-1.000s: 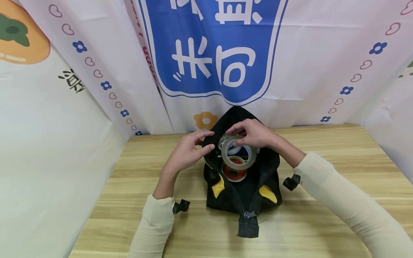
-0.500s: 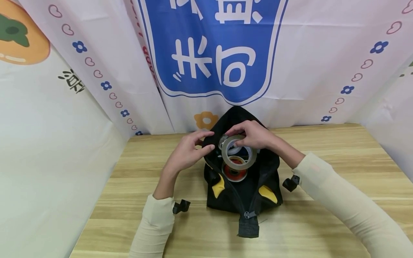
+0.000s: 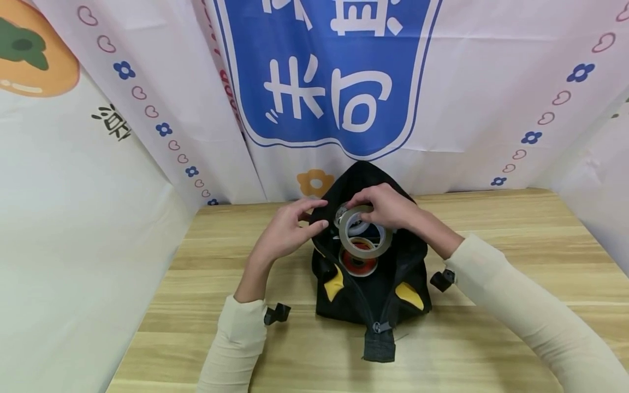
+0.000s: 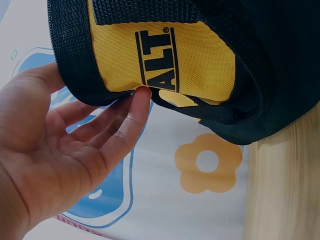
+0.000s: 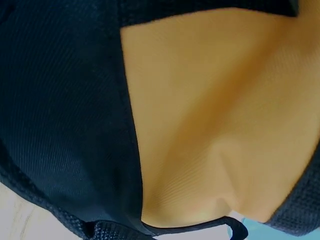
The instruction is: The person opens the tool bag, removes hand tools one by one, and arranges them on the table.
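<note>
A black bag with yellow panels (image 3: 371,305) stands with its mouth gaping in the head view. My left hand (image 3: 284,233) grips its left rim, thumb over the edge and other fingers on the outside. The left wrist view shows my left hand (image 4: 75,145) against the bag's yellow lettered side (image 4: 200,60). My right hand (image 3: 388,207) pinches a brown tape roll (image 3: 384,240) by its upper edge at the bag's mouth. Below that roll lies a red-centred roll (image 3: 360,266), and a clear shiny roll (image 3: 340,214) shows behind it. The right wrist view holds only bag fabric (image 5: 215,125); my hand is hidden there.
The bag sits on a wooden table (image 3: 491,338), close to a printed cloth wall (image 3: 462,109) behind it. A zipper tab (image 3: 379,346) hangs from the bag's front onto the table. Another cloth (image 3: 98,218) borders the left side.
Both hands, the bag and the tape roll keep almost the same positions. The head view has shifted very slightly.
</note>
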